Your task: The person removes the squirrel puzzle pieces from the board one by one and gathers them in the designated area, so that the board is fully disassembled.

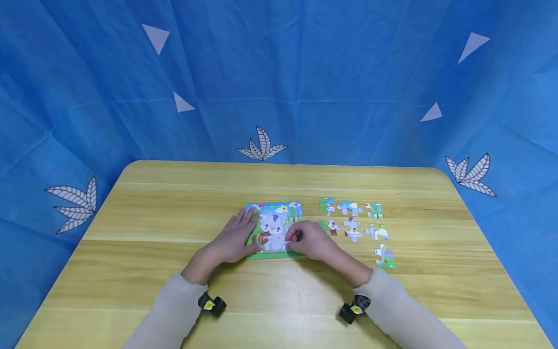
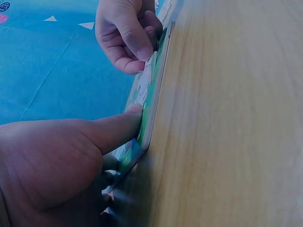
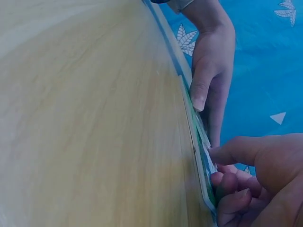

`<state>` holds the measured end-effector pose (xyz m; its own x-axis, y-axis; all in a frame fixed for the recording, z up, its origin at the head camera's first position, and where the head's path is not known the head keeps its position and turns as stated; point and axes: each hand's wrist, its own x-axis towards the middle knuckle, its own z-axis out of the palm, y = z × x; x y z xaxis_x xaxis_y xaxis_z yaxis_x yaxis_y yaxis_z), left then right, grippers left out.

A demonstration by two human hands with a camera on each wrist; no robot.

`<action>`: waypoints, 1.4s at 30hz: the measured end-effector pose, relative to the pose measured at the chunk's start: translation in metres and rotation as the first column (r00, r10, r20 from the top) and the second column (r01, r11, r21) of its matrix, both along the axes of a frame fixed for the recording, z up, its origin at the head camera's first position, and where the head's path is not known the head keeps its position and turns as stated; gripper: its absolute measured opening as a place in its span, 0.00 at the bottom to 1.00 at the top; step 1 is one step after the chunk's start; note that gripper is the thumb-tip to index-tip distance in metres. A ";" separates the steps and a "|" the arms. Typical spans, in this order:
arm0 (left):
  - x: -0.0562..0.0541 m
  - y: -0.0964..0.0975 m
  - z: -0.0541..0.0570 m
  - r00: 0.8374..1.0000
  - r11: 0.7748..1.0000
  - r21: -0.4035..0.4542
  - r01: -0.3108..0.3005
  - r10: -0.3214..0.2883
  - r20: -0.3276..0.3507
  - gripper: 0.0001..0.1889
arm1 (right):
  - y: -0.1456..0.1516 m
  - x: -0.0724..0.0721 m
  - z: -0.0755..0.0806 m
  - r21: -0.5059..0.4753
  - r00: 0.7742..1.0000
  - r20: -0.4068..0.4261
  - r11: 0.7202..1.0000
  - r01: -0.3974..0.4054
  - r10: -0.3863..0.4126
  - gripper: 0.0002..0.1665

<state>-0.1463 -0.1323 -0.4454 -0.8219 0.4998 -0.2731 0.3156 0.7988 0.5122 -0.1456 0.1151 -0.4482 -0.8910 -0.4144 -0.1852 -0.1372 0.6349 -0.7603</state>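
A puzzle board (image 1: pixel 261 255) with a green edge and a picture of a pale cartoon animal lies flat on the table. My left hand (image 1: pixel 233 237) rests on its left side with fingers stretched out, and the thumb (image 2: pixel 123 127) presses the lower edge. At the board's right part, my right hand (image 1: pixel 311 240) has its fingers curled, with thumb and forefinger pinching a puzzle piece (image 1: pixel 288 245) low against the board. Most of that piece is hidden by the fingers. In the right wrist view, the right fingers (image 3: pixel 236 149) touch the board's surface.
Several loose puzzle pieces lie right of the board, among them a white-and-blue piece (image 1: pixel 350 208), a purple-and-white piece (image 1: pixel 352 230) and a green corner piece (image 1: pixel 385 257). A blue curtain (image 1: pixel 296 82) hangs behind the wooden table (image 1: pixel 174 194).
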 end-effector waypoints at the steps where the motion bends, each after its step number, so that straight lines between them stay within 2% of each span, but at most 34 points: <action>1: 0.000 0.000 -0.001 1.000 1.000 -0.002 0.002 -0.002 0.000 0.44 | 0.000 0.000 0.000 0.004 1.000 0.002 1.000 0.002 -0.002 0.06; 7: 0.000 0.000 -0.005 1.000 1.000 -0.004 0.016 -0.016 -0.001 0.45 | 0.001 0.001 0.001 0.004 1.000 0.014 1.000 0.017 -0.017 0.06; 14: -0.001 -0.001 -0.008 1.000 1.000 0.008 0.025 -0.025 -0.006 0.45 | 0.004 -0.001 0.000 -0.067 1.000 0.019 0.998 0.008 -0.007 0.08; 18: -0.002 -0.002 -0.009 1.000 1.000 -0.003 0.028 -0.028 -0.008 0.45 | 0.004 0.000 0.001 -0.092 1.000 0.010 0.996 -0.006 0.007 0.11; 25: 0.000 -0.001 -0.004 1.000 1.000 -0.007 0.025 -0.025 -0.006 0.45 | 0.005 0.002 0.000 -0.120 0.999 -0.036 0.992 -0.043 0.039 0.08; 29: -0.001 -0.001 -0.008 1.000 1.000 -0.009 0.018 -0.018 -0.003 0.45 | 0.006 0.002 -0.002 -0.150 0.998 -0.046 0.987 -0.054 0.048 0.08; 35: -0.003 -0.001 -0.016 1.000 1.000 -0.006 0.008 -0.008 -0.002 0.46 | 0.009 0.002 -0.003 -0.207 0.998 -0.017 0.976 -0.059 0.057 0.08; 42: -0.002 -0.001 -0.012 1.000 1.000 -0.001 0.012 -0.012 0.008 0.45 | 0.014 0.002 -0.003 -0.254 0.999 0.049 0.967 -0.008 0.021 0.07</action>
<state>-0.1486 -0.1337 -0.4578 -0.8137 0.5092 -0.2803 0.3207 0.7955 0.5141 -0.1433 0.1289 -0.4515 -0.8765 -0.4669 -0.1175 -0.1020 0.4186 -0.9024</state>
